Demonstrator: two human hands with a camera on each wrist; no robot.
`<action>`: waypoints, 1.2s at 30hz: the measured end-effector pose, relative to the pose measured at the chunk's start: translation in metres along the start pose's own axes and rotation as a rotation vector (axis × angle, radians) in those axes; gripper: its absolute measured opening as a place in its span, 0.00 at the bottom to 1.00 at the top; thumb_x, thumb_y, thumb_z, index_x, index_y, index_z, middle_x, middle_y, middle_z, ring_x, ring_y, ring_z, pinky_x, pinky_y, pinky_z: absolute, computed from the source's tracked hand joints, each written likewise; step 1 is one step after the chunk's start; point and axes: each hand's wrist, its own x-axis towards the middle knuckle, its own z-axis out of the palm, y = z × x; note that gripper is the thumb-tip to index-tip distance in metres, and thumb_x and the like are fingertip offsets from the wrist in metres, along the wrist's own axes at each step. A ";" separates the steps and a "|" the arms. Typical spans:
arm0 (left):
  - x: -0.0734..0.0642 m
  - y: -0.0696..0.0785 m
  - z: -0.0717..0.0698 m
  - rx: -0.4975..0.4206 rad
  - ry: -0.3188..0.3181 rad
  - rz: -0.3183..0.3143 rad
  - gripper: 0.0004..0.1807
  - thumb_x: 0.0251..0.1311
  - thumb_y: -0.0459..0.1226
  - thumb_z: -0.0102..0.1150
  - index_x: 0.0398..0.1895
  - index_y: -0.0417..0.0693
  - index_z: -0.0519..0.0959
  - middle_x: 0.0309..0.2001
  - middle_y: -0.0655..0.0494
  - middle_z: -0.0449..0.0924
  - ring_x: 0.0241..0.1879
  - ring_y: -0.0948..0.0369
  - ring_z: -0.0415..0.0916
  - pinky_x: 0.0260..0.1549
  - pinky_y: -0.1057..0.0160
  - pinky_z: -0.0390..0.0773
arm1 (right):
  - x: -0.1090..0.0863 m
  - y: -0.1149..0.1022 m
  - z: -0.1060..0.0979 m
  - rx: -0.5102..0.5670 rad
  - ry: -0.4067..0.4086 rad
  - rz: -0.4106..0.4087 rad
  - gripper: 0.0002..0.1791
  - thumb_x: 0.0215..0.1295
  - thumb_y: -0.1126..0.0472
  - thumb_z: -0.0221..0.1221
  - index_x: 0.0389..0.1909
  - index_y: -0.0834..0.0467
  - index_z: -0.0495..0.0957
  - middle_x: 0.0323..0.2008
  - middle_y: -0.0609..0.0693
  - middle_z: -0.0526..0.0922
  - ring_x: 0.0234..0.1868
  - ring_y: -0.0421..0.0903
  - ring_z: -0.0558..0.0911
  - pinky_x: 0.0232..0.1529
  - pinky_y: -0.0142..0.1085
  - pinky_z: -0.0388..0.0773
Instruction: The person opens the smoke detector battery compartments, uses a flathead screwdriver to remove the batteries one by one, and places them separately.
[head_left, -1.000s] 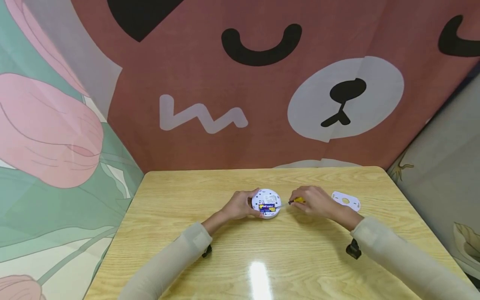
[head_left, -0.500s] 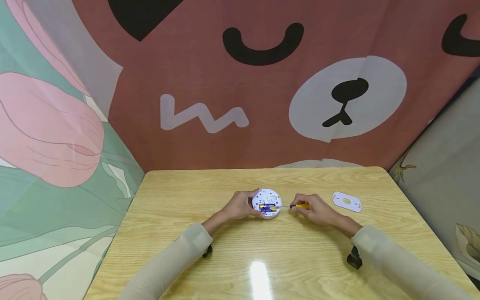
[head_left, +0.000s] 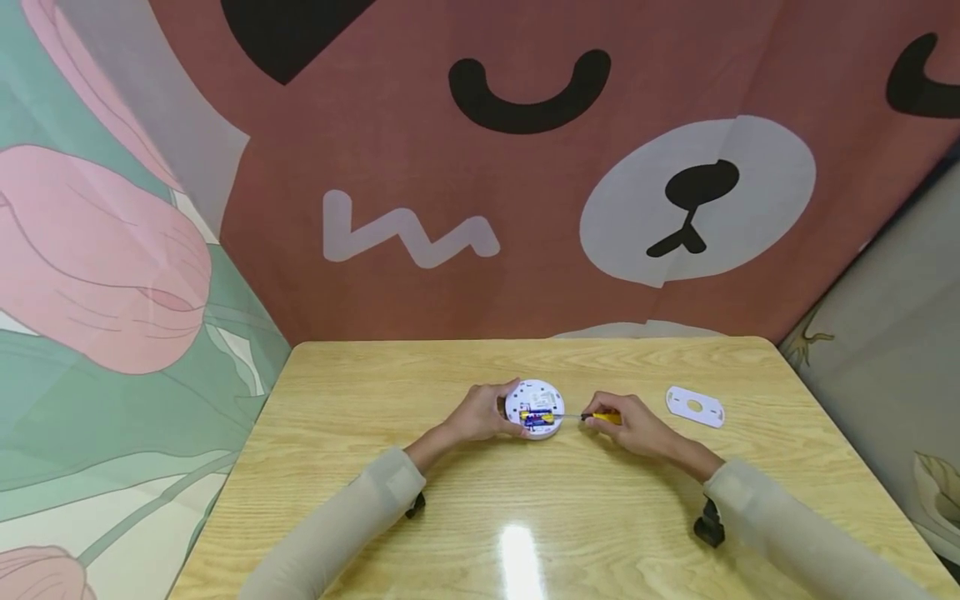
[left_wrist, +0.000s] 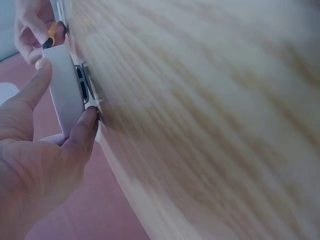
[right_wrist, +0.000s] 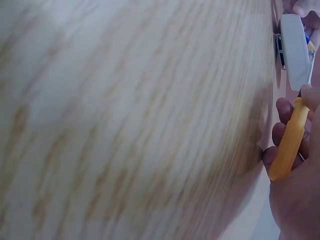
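Near the table's middle lies a round white device [head_left: 527,393], like a smoke detector, its underside up. Blue-and-yellow batteries [head_left: 537,418] sit in its recess. My left hand [head_left: 480,412] holds its left rim between thumb and fingers; in the left wrist view the white casing [left_wrist: 64,90] shows edge-on. A screwdriver [right_wrist: 290,142] with a yellow handle is gripped in my right hand [head_left: 633,425]. Its thin metal shaft points left and reaches the batteries at the device's right side. Whether the tip touches a battery, I cannot tell.
A white plate [head_left: 678,401] with rounded ends and a central hole lies flat on the table, right of and behind my right hand. The wooden table [head_left: 420,533] ends at a patterned cloth backdrop [head_left: 420,300], with more cloth on both sides.
My right hand has turned and lowered, bringing the screwdriver's shaft from slanted to nearly level. The plate behind that hand shows fully now. The left hand and the device stay put.
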 end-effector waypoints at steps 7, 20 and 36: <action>-0.001 0.001 0.000 -0.005 -0.009 0.007 0.56 0.49 0.45 0.86 0.79 0.37 0.64 0.72 0.41 0.74 0.68 0.53 0.76 0.69 0.53 0.75 | -0.003 -0.001 -0.001 0.001 0.013 -0.005 0.02 0.74 0.62 0.66 0.43 0.53 0.86 0.38 0.43 0.88 0.35 0.40 0.82 0.40 0.32 0.78; 0.003 0.004 -0.001 -0.097 0.028 -0.017 0.37 0.67 0.43 0.73 0.74 0.34 0.72 0.62 0.40 0.84 0.54 0.53 0.87 0.47 0.66 0.87 | -0.002 0.001 -0.012 -0.028 0.050 0.025 0.03 0.72 0.65 0.68 0.43 0.55 0.87 0.38 0.47 0.88 0.37 0.38 0.82 0.42 0.32 0.79; 0.007 0.004 -0.001 -0.100 0.153 -0.068 0.16 0.70 0.31 0.67 0.58 0.35 0.84 0.51 0.42 0.88 0.49 0.50 0.89 0.48 0.61 0.88 | 0.002 -0.006 -0.036 -0.116 0.052 -0.019 0.04 0.72 0.66 0.67 0.44 0.58 0.87 0.38 0.51 0.90 0.35 0.37 0.82 0.37 0.33 0.80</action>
